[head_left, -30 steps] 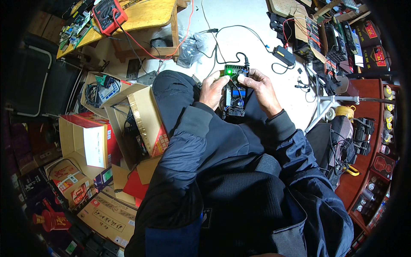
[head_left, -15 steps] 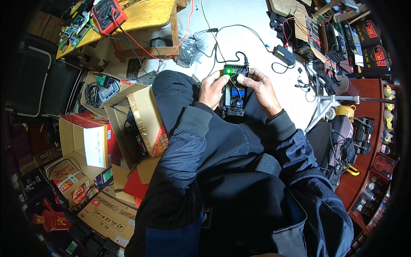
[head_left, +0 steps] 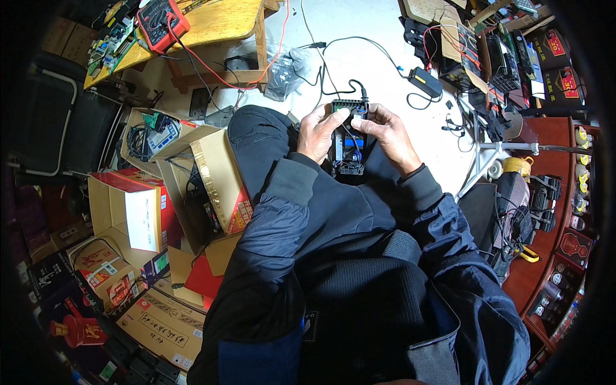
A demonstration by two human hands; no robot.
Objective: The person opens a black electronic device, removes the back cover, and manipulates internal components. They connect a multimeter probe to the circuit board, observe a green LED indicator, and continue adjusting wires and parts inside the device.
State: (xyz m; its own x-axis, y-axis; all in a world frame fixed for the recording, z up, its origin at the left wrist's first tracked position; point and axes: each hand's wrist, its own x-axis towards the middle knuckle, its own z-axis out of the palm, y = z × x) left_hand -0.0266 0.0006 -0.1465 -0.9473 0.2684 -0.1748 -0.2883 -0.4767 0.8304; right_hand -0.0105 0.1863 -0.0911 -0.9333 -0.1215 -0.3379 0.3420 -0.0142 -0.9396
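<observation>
Both hands hold one small black electronic module (head_left: 348,144) with a green circuit edge and a blue part, above my knees. My left hand (head_left: 319,131) grips its left side, thumb on the top corner. My right hand (head_left: 384,133) grips the right side, fingers curled over the top edge. Thin wires run from the module down to a black part (head_left: 348,168) on my lap.
Open cardboard boxes (head_left: 192,179) with cables crowd the floor to my left. A wooden bench (head_left: 212,25) carries a red multimeter (head_left: 162,22) with red leads. A black adapter (head_left: 426,81) and cables lie on the white floor ahead. Shelves with devices stand on the right.
The module has been tilted slightly in my hands, and the green edge is less exposed. Both hands stay in the same place.
</observation>
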